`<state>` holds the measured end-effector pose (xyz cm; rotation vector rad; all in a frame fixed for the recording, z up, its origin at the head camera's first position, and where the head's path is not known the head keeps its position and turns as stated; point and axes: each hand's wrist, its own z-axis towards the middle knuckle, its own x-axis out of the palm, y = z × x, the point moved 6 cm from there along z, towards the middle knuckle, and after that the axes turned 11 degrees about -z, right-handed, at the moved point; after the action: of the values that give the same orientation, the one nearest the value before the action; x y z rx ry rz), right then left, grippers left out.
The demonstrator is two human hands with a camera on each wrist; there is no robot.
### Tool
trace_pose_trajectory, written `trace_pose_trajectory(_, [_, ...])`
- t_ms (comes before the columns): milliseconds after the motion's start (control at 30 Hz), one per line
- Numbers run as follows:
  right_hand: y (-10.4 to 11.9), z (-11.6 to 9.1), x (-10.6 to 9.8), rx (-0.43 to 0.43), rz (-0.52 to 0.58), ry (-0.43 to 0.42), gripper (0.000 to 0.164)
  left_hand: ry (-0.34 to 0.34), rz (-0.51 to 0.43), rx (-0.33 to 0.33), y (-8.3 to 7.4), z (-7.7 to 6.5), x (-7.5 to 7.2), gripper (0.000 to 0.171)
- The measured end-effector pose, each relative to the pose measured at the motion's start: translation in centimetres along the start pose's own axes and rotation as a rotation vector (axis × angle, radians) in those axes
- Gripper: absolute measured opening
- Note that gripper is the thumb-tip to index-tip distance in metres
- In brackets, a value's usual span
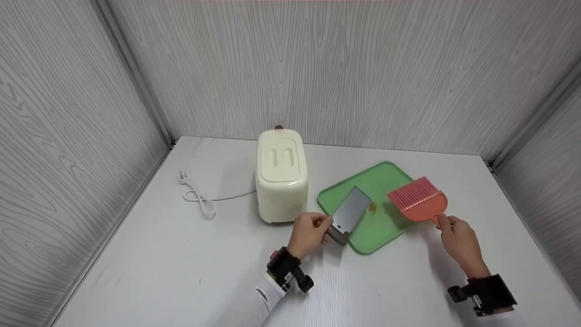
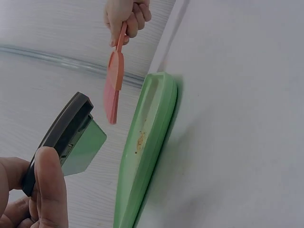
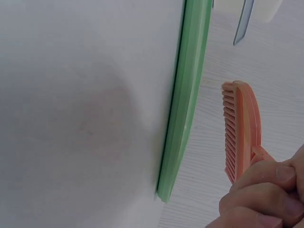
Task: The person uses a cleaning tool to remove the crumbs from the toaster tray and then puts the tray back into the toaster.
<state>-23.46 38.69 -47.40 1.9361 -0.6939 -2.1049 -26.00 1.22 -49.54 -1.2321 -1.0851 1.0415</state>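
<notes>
My left hand (image 1: 310, 233) grips the dark end piece of a thin, flat metal crumb tray (image 1: 353, 208). The crumb tray is tilted above the left part of a green serving tray (image 1: 386, 229). Brown crumbs (image 1: 372, 206) lie on the serving tray, also seen in the left wrist view (image 2: 140, 140). On the other side, my right hand (image 1: 459, 240) holds an orange-red hand brush (image 1: 420, 200) by its handle. The brush is raised over the serving tray's right side, its pink bristles pointing up and left, apart from the crumb tray.
A cream toaster (image 1: 282, 175) with a closed lid stands left of the serving tray. Its white cord and plug (image 1: 184, 178) lie on the table farther left. Wood-grain panels (image 1: 317, 68) enclose the white table (image 1: 181, 272) at the back and sides.
</notes>
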Motion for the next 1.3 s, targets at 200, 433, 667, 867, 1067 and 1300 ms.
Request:
trace_pose_trajectory(200, [-0.8,-1.3,1.0,0.003,-0.006,0.082,0.059,-0.005,-0.015,-0.002,0.1,-0.3,-0.8,0.022])
trace_pose_trajectory(433, [-2.4,-2.0,0.8,0.007,-0.009,0.105,0.057,-0.021,-0.002,0.004,0.4,-0.7,-1.6,0.021])
trace_pose_trajectory(667, [-5.1,-2.3,-0.3,0.054,-0.026,0.148,0.061,-0.033,0.022,0.015,0.5,-1.1,-2.4,0.020])
trace_pose_trajectory(867, [-7.4,-2.3,-1.7,0.116,-0.037,0.204,0.064,-0.044,0.022,0.008,0.4,-1.1,-2.8,0.020])
trace_pose_trajectory(1067, [-8.9,-2.6,-2.5,0.127,-0.051,0.172,0.062,-0.043,0.015,0.016,0.3,-1.0,-2.9,0.020])
trace_pose_trajectory(1300, [-10.0,-2.7,-2.5,0.201,-0.014,0.237,0.061,-0.039,0.001,0.010,0.5,-1.1,-3.0,0.020])
